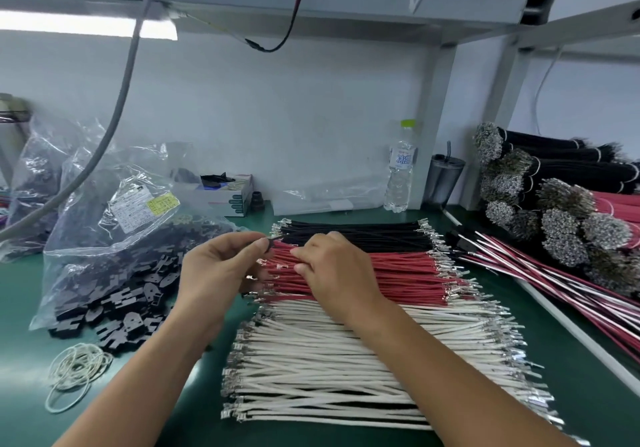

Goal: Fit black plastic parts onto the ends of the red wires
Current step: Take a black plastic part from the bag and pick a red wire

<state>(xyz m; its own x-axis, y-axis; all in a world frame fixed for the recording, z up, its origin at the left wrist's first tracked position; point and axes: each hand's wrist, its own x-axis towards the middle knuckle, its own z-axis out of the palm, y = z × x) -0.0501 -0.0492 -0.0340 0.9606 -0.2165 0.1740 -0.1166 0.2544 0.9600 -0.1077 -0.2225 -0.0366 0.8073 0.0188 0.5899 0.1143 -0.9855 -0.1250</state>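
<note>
— Fingers [258, 244] of your left hand [221, 266] pinch one black plastic part [269, 243]; your right hand [332, 266] is curled on the red wires [381, 273], mid-desk.
— So, fitting step: next guide one terminal into the part.

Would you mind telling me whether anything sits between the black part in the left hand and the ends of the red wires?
Nothing visible does. The left hand pinches the black part just above the red wires, where the right hand rests.
</note>
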